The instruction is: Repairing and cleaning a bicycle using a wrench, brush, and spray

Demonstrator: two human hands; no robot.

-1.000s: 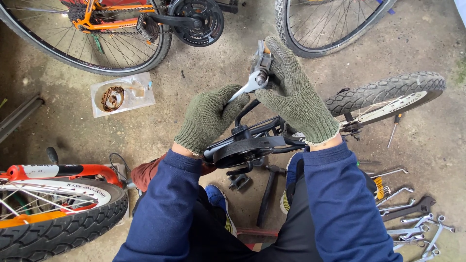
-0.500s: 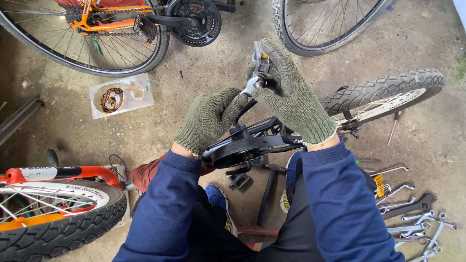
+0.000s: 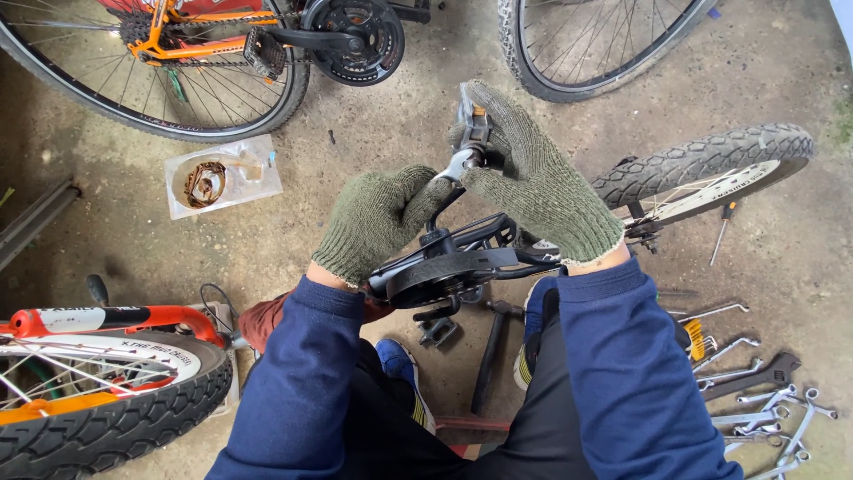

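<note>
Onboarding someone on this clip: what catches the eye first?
Dead centre, two green-gloved hands: the right hand wraps a pedal, the left hand grips the crank arm above a black chainguard. Spanners lie scattered at lower right, and an orange bike frame sits top left.

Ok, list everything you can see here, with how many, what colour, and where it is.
Pedal: one, dark, top centre, gripped in the right hand.
Crank with chain guard: one, black, centre, between both hands.
Orange bicycle: one, orange frame, top left.
Bare wheel: one, black tyre, top right.
Knobbly wheel: one, black tyre, right.
Red bicycle: one, red and white, bottom left.
Plastic bag with a rusty part: one, clear, left on the floor.
Wrenches: several, silver and black, bottom right.
Screwdriver: one, right, by the knobbly wheel.
Left hand: green knitted glove, on the crank.
Right hand: green knitted glove, around the pedal.
</note>
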